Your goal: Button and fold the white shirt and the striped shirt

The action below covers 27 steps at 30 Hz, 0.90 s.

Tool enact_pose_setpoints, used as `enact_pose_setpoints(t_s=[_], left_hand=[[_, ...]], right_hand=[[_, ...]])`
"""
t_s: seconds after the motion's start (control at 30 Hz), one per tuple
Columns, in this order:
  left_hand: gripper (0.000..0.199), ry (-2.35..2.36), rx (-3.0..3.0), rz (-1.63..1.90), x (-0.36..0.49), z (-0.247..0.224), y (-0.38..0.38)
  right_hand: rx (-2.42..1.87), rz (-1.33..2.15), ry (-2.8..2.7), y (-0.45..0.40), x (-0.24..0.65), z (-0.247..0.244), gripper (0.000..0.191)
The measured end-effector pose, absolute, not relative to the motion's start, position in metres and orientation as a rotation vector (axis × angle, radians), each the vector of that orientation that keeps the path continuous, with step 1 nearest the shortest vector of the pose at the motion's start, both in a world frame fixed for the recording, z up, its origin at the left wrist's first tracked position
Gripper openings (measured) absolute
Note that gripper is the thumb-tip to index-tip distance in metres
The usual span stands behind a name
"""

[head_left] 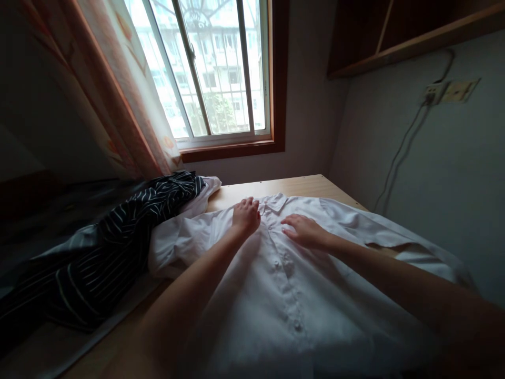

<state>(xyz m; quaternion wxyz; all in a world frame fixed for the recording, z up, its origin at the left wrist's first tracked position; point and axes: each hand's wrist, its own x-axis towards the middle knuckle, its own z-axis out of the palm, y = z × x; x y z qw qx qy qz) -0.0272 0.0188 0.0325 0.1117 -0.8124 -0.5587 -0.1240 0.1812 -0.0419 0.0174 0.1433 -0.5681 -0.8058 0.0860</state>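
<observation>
A white button-up shirt (252, 295) lies front side up, spread over a wooden table, with its collar (275, 202) at the far end and its button placket running towards me. My left hand (246, 216) is on the shirt just left of the collar, fingers slightly bent and gripping nothing that I can see. On the other side of the placket, my right hand (303, 230) rests palm down on the upper chest, its fingers apart. Wrinkles show around the placket, and the sleeves reach out to both sides.
Dark striped clothing (130, 231) lies heaped at the left, beside the shirt's sleeve. Bare wooden tabletop (276, 186) shows beyond the collar. A window (221, 79) with a patterned curtain (114, 89) stands behind. At right, a cord hangs from a wall socket (432, 93) below a shelf (414, 42).
</observation>
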Motion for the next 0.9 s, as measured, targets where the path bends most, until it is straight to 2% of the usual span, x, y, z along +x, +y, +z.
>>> enact_pose_setpoints(t_s=[0.13,0.3,0.9], left_hand=[[0.048,-1.717,-2.527,-0.249,-0.038,0.031,-0.021],[0.062,-1.921,-2.575,-0.023,-0.05,0.016,-0.043],[0.067,-1.912,-2.553,-0.079,-0.049,0.009,0.036]], right_hand=[[-1.86,0.298,-2.322,-0.075,0.185,0.001,0.059],[-1.853,0.241,-2.322,-0.077,0.19,-0.014,0.064],[-1.846,0.222,-2.374,0.004,0.192,-0.002,0.064]])
